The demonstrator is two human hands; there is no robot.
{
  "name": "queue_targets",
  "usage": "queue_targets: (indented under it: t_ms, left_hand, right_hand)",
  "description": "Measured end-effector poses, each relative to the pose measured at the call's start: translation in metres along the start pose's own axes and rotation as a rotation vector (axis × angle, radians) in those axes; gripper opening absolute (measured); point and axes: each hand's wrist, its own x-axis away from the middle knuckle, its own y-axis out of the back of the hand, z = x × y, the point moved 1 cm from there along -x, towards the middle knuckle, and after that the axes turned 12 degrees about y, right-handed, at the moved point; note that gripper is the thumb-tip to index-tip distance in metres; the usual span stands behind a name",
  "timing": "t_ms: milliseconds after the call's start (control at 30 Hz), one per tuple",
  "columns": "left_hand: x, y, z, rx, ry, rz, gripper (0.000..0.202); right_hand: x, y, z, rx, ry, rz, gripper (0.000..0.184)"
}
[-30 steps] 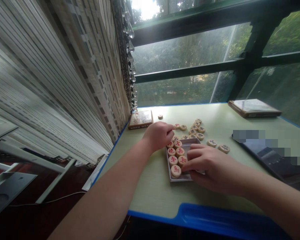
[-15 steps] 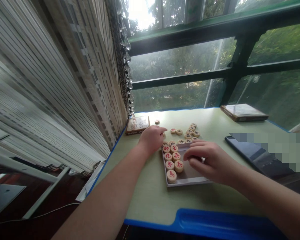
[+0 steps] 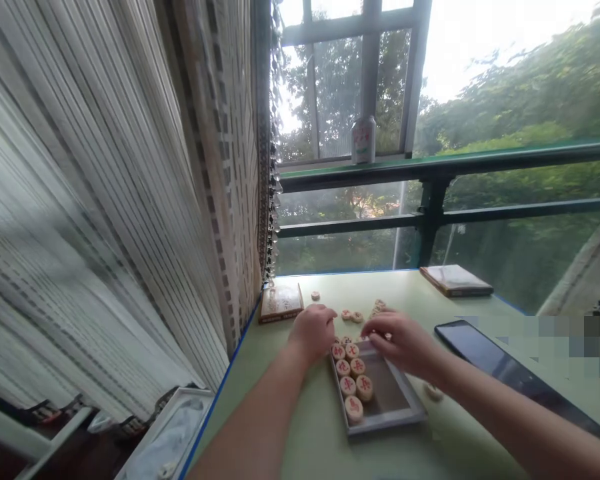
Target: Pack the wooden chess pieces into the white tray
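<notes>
I operate in a home, as indicated by a striped curtain (image 3: 105, 167), beaded trim (image 3: 275, 127) and a blue-edged table (image 3: 330, 455) near a railing (image 3: 505, 161) facing trees (image 3: 510, 123).

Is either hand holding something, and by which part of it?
I can't tell: the left hand and right hand, near the box, hide anything they might grip.

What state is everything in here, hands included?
Left hand: fingers bent, grip unclear
Right hand: fingers bent, grip unclear
Tray: open, partly filled
Pieces in the tray: red characters up
Loose pieces: lying flat
Phone: flat, screen dark
Can: upright
Curtain: hanging in folds
</notes>
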Motion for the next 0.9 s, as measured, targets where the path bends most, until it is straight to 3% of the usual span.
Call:
queue_targets:
  t_ms: [133,233,333,467,567,733,900]
  left_hand:
    - [-0.001,0.004,0.003,-0.106,0.193,-0.087,0.027]
    - [-0.002,0.008,0.01,-0.147,0.387,-0.18,0.03]
    - [-0.001,0.009,0.017,-0.178,0.43,-0.135,0.027]
    - [0.0,0.004,0.023,-0.167,0.414,-0.107,0.025]
    - [-0.002,-0.001,0.023,-0.133,0.426,-0.072,0.025]
    - [-0.004,0.0,0.023,-0.068,0.469,-0.066,0.028]
    - [-0.002,0.002,0.021,0.045,0.448,-0.078,0.032]
  right_hand:
    - [-0.058,-0.02,-0.021,0.054,-0.111,0.172,0.032]
    - [-0.099,-0.04,-0.038,0.091,-0.092,0.242,0.042]
    - [-0.125,-0.056,-0.051,0.051,-0.056,0.316,0.039]
    - [-0.132,-0.064,-0.067,0.01,-0.006,0.361,0.041]
    - [-0.126,-0.061,-0.071,0.087,0.015,0.485,0.052]
    - [-0.126,-0.04,-0.05,0.251,-0.052,0.646,0.054]
    - [-0.124,-0.025,-0.029,0.27,-0.155,0.719,0.035]
